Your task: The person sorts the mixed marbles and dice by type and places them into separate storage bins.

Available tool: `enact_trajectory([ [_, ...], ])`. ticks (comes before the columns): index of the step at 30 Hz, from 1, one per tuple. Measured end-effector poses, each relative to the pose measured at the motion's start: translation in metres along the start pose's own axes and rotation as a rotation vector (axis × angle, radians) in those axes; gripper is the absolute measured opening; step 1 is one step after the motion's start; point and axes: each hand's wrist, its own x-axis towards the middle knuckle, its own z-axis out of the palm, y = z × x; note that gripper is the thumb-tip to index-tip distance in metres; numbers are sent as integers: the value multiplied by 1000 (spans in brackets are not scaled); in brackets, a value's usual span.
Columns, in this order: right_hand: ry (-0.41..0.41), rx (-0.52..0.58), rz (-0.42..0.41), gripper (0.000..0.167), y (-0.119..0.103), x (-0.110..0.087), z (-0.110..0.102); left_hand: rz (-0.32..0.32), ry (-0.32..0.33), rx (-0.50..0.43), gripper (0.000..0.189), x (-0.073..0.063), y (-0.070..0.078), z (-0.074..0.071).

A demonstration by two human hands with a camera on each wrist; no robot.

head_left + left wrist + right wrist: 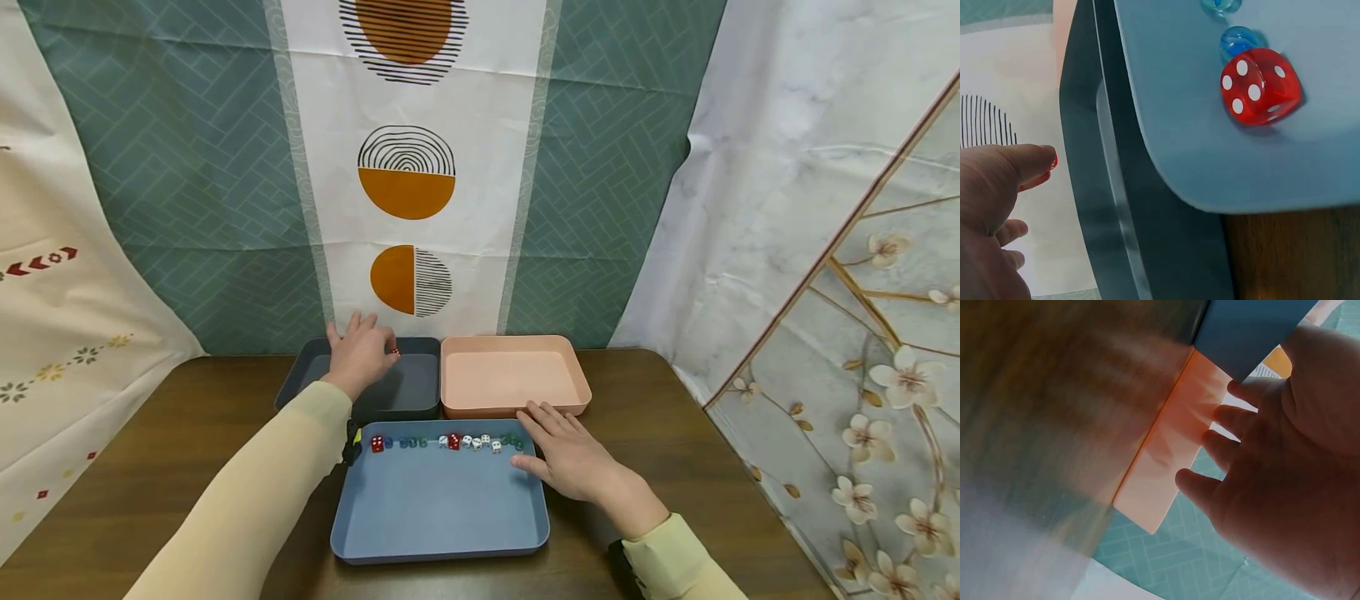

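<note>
Left hand point(357, 357) pinches small red die point(396, 352) over dark tray point(405, 390), blue tray point(442, 512)'s 11 o'clock; right hand point(567, 454) released, fingers extended, at its 2 o'clock.

Front tray point(440, 504): muted blue. Rear left tray point(401, 379): dark slate. Rear right tray point(513, 373): pale peach.
Larger die point(1260, 87): translucent red, white pips. Small piece point(396, 352) in left hand point(358, 354): red. White dice point(476, 444): dark pips. Marble point(1238, 42): clear, blue swirls. Beads point(510, 439) at the row's right end: dark green.
Sleeves point(247, 483): pale yellow. Tabletop point(622, 425): dark brown wood grain.
Back cloth point(615, 167): grey-green, herringbone blocks; white central band, orange-brown discs, black stripes and arcs. Right cloth point(802, 217): grey-white marbling, cream blossoms, bronze lines. Left cloth point(67, 300): cream, red and yellow motifs.
</note>
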Motion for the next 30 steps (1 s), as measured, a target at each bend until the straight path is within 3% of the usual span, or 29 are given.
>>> enact_trajectory([
  [30,-9,-14,17,81,-1,2,1,-4,-17,-12,12,6,8,12],
])
